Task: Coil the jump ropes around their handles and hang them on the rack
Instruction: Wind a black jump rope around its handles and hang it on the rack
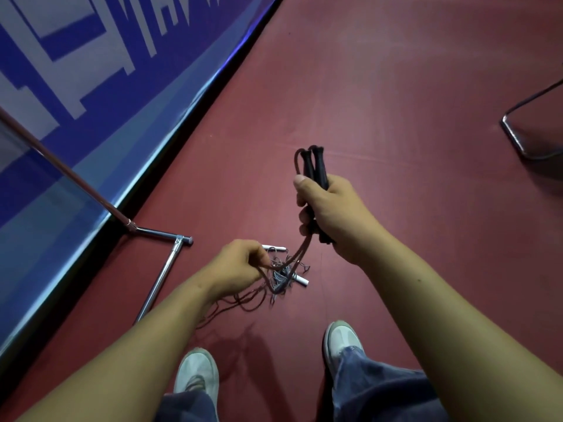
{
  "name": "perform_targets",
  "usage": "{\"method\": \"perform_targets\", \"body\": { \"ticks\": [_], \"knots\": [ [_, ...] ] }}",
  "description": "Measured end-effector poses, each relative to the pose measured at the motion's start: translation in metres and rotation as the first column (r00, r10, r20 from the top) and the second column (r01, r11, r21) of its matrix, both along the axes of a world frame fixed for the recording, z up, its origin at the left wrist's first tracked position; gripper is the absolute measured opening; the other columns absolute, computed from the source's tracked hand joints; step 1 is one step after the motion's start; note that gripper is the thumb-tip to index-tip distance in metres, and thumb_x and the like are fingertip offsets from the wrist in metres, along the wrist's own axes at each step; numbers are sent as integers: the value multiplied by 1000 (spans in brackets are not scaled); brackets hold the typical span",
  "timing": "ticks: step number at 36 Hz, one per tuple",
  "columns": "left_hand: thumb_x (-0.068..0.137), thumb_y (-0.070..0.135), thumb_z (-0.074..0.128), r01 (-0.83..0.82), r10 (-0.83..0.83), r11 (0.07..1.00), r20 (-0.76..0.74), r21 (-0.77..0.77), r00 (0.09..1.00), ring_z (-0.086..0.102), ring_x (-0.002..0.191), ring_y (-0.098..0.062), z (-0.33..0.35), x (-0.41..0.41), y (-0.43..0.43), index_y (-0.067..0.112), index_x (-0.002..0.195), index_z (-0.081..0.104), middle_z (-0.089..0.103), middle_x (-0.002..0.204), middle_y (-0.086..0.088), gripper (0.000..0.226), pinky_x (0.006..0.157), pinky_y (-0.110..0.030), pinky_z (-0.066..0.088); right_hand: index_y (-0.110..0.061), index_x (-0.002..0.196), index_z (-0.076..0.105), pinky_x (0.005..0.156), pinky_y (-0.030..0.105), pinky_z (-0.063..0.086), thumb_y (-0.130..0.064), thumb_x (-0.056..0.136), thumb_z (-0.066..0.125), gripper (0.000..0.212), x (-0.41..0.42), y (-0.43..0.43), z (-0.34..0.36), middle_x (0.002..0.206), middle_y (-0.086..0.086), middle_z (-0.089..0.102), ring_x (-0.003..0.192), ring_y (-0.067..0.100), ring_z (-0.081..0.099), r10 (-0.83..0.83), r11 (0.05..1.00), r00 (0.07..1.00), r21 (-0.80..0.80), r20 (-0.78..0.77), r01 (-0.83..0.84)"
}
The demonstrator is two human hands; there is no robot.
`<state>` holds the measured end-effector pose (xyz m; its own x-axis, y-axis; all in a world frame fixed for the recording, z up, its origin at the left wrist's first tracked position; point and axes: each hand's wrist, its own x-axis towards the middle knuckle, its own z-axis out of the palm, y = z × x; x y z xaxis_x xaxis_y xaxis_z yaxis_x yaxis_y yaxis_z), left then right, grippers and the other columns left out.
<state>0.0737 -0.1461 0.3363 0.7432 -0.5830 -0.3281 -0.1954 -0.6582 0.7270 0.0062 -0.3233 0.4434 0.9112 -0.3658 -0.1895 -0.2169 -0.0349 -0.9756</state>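
Right hand (pixel 332 214): fingers and thumb wrapped tight round both black handles (pixel 316 166), which sit side by side, near upright, tops sticking out above the fist.
Brown rope (pixel 304 248): short loop off the handle tops, on the thumb side. Two strands leave the bottom of the fist and run down-left of the handles.
Left hand (pixel 240 266): below-left of the handles, fingers curled, pinching those strands. Past it the rope drops slack and lies in loose loops on the red floor (pixel 396 86), so most of it is not coiled on the handles.

Everything else, relative to the black handles:
- Directly below, on the floor: second jump rope, a tangled grey cord (pixel 281 278) with white handles (pixel 274 248). One handle is partly behind the left hand, the other at the tangle's lower right. Cannot tell if the brown rope touches it.
- Left and below: rack (pixel 161 275), chrome foot tubes on the floor, brown pole slanting up-left.
- Far left: blue banner (pixel 91 86) with pale blocks along the floor edge.
- Right, well apart: bent metal frame (pixel 518 138).
- Bottom: white shoes (pixel 198 376), jeans legs.
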Motion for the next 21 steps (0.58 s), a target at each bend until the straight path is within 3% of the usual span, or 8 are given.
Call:
{"method": "perform_targets", "body": {
  "ticks": [4, 6, 8, 11, 13, 16, 18, 21],
  "knots": [
    [81, -2, 61, 153, -152, 985, -18, 86, 988, 52, 110, -18, 16, -8, -12, 29, 120, 62, 57, 116, 6, 50, 103, -36, 48, -2, 93, 55, 73, 56, 63, -25, 106, 55, 27, 2, 5, 0, 75, 16, 55, 59, 27, 57, 6, 998, 1000, 70, 12, -7],
    [84, 1, 57, 225, -223, 952, -33, 209, 974, 35, 125, -22, 25, -11, -12, 31, 143, 45, 41, 135, 4, 67, 115, -43, 33, -2, 93, 56, 77, 63, 61, -25, 105, 56, 27, 3, 6, -1, 75, 13, 58, 60, 28, 61, 0, 996, 1000, 91, 10, -1],
    [84, -2, 53, 223, -218, 960, -49, 167, 975, 36, 127, -19, 38, -15, -14, 31, 147, 43, 40, 143, 6, 72, 117, -45, 33, -3, 95, 59, 82, 64, 59, -26, 105, 56, 25, 2, 6, -4, 81, 11, 62, 66, 28, 67, 9, 998, 1000, 62, -1, -9],
    [80, 2, 53, 82, -119, 983, -230, -164, 966, 56, 107, -8, 59, -19, -18, 23, 130, 64, 63, 129, 6, 55, 96, -31, 49, -5, 100, 63, 86, 58, 60, -27, 105, 56, 24, 0, 6, -8, 91, 11, 70, 83, 28, 75, 45, 999, 998, 13, -33, -45],
    [74, 17, 54, 7, -100, 954, -295, -300, 950, 60, 117, -11, 65, -18, -21, 18, 117, 72, 71, 122, 2, 47, 101, -32, 43, -5, 101, 65, 84, 50, 63, -26, 105, 57, 23, -1, 6, -9, 96, 13, 73, 89, 27, 75, 59, 998, 997, 36, -45, -58],
    [98, 28, 55, -58, -58, 911, -266, -408, 962, 69, 107, -22, 72, -25, -29, 7, 109, 73, 77, 106, -5, 30, 105, -41, 47, -6, 98, 67, 74, 45, 59, -28, 105, 56, 25, -1, 2, -7, 102, 16, 76, 90, 32, 73, 63, 995, 997, 77, -34, -60],
    [108, 26, 47, -116, -19, 890, -290, -440, 957, 69, 79, -32, 75, -32, -35, -2, 110, 66, 71, 82, -9, 34, 87, -42, 54, -6, 102, 66, 71, 43, 56, -32, 105, 56, 28, -2, -1, -5, 104, 13, 77, 90, 31, 72, 51, 996, 998, 74, -44, -48],
    [109, 30, 44, -148, 46, 902, -251, -406, 967, 48, 54, -18, 74, -41, -42, 5, 93, 61, 49, 60, 1, 34, 62, -33, 46, 0, 100, 58, 68, 42, 62, -38, 106, 53, 39, -4, -5, -3, 92, 15, 72, 79, 28, 69, 20, 998, 996, -54, -90, -25]
  ]
}}
